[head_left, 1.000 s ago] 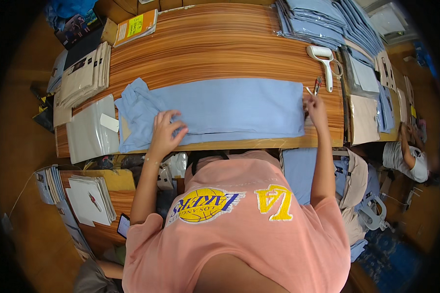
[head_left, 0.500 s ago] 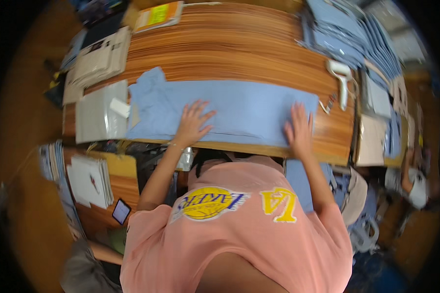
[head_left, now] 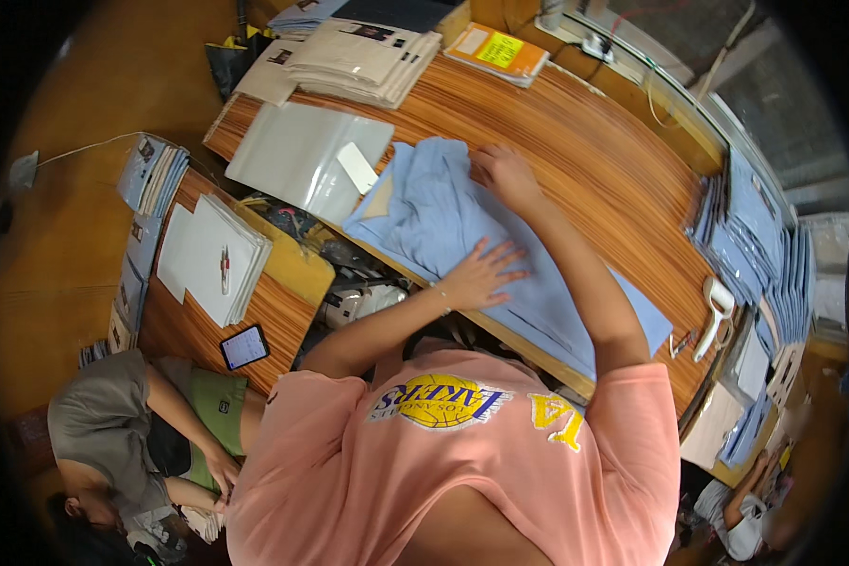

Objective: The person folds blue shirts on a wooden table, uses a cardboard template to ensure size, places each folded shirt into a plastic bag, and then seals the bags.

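Observation:
A light-blue folded cloth, which looks like a garment, lies along the near edge of the wooden table. Its left part is rumpled, and a beige patch shows at that end. My left hand rests on the cloth's near side, palm down and fingers spread. Across from it, my right hand is at the far edge of the rumpled part, fingers curled against the fabric; the fingertips are partly hidden. Left of the cloth lies a clear plastic sheet stack with a white card on it.
Beige packaged stacks and an orange booklet stand at the back. Blue packaged stacks and a white tape dispenser-like tool are at right. A side table holds papers and a phone; a person sits near it.
My view has turned left. My right hand has moved from the cloth's right end to its rumpled left part. My left hand stays spread on the cloth.

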Available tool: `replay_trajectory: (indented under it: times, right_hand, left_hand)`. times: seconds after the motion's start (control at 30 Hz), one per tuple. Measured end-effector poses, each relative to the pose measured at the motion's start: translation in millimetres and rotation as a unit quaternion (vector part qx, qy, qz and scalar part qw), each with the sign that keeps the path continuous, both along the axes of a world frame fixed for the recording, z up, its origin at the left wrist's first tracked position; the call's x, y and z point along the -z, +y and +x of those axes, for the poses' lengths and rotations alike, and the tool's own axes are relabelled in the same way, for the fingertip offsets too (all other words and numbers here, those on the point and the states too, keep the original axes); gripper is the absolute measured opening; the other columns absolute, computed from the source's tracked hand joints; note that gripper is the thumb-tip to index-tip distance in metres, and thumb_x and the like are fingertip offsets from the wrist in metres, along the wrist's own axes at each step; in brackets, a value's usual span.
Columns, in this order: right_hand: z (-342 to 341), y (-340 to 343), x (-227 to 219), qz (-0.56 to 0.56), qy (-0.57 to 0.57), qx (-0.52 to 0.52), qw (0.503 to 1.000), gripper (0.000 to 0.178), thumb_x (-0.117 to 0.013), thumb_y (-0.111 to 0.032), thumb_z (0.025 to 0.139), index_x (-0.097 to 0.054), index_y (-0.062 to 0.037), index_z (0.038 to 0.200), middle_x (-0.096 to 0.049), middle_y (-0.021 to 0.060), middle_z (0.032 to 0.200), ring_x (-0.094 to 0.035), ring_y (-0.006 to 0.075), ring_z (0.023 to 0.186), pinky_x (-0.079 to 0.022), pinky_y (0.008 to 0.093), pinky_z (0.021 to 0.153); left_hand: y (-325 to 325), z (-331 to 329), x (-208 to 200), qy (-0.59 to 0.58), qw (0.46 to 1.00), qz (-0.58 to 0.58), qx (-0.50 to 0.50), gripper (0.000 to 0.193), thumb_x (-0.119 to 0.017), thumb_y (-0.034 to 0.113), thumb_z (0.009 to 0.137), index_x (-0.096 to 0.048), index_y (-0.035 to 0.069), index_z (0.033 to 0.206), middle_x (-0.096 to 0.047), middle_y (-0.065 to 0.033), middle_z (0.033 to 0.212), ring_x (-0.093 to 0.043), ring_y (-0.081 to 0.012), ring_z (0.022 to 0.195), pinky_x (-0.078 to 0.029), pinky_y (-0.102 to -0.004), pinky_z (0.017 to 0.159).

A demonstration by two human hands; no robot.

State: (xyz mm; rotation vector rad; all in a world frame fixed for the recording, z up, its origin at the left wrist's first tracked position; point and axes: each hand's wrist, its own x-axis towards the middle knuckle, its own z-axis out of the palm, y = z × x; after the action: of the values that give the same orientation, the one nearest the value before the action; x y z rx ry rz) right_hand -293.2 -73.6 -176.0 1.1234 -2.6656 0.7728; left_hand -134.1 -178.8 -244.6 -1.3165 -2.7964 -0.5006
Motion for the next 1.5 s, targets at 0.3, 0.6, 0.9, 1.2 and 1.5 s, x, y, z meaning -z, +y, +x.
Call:
replay_trajectory:
  times: [0.3, 0.6, 0.9, 1.2, 1.5]
  right_hand:
    - [-72, -64, 45, 0.006, -0.324, 0.004, 0.946, 0.017, -0.066, -0.018, 0.071, -0.059, -0.0054, 0.080, -0.054, 0.0047, 0.067, -0.053, 0.0180, 0.065, -0.043, 0.0321, 0.059]
    - [119, -80, -146, -0.215, -0.523, -0.150, 0.811, 0.024, -0.068, -0.016, 0.078, -0.048, -0.0025, 0.082, -0.049, 0.0038, 0.076, -0.046, 0.0123, 0.075, -0.041, 0.0289, 0.070]
    - [183, 35, -148, -0.398, -0.269, 0.300, 0.824, 0.020, -0.070, -0.005, 0.073, -0.051, -0.0081, 0.082, -0.054, 0.0002, 0.079, -0.051, 0.0109, 0.073, -0.040, 0.0243, 0.070]
    - [226, 156, 18, -0.387, -0.308, 0.586, 0.641, 0.013, -0.069, -0.015, 0.081, -0.058, -0.0089, 0.086, -0.055, -0.0033, 0.072, -0.052, 0.0061, 0.061, -0.043, 0.0218, 0.050]
    - [232, 191, 19, -0.384, -0.326, 0.611, 0.611, 0.017, -0.069, -0.022, 0.080, -0.055, -0.0106, 0.080, -0.054, -0.0019, 0.068, -0.057, 0.0088, 0.060, -0.042, 0.0220, 0.049]
  left_hand:
    - [-77, -14, -96, -0.188, 0.937, 0.287, 0.067, 0.046, -0.057, 0.037, 0.085, -0.051, 0.012, 0.123, -0.047, -0.0124, 0.128, -0.043, -0.0265, 0.120, -0.033, -0.0419, 0.100]
    - [-140, -150, -40, -0.529, 0.768, 0.352, -0.080, 0.034, -0.051, 0.032, 0.092, -0.054, 0.010, 0.117, -0.061, -0.0054, 0.101, -0.057, -0.0168, 0.092, -0.045, -0.0334, 0.082]
    - [-109, -126, -23, -0.565, 0.819, 0.000, 0.097, 0.056, -0.045, 0.051, 0.090, -0.064, -0.001, 0.098, -0.063, -0.0230, 0.102, -0.060, -0.0346, 0.088, -0.045, -0.0412, 0.077]
    - [-148, -171, -52, -0.192, 0.978, -0.072, 0.040, 0.042, -0.066, 0.035, 0.077, -0.062, -0.001, 0.098, -0.059, -0.0168, 0.093, -0.056, -0.0325, 0.091, -0.043, -0.0375, 0.081]
    - [-158, -170, -47, -0.107, 0.992, -0.022, -0.056, 0.023, -0.064, 0.022, 0.079, -0.061, 0.003, 0.091, -0.061, -0.0111, 0.092, -0.054, -0.0283, 0.094, -0.033, -0.0478, 0.089]
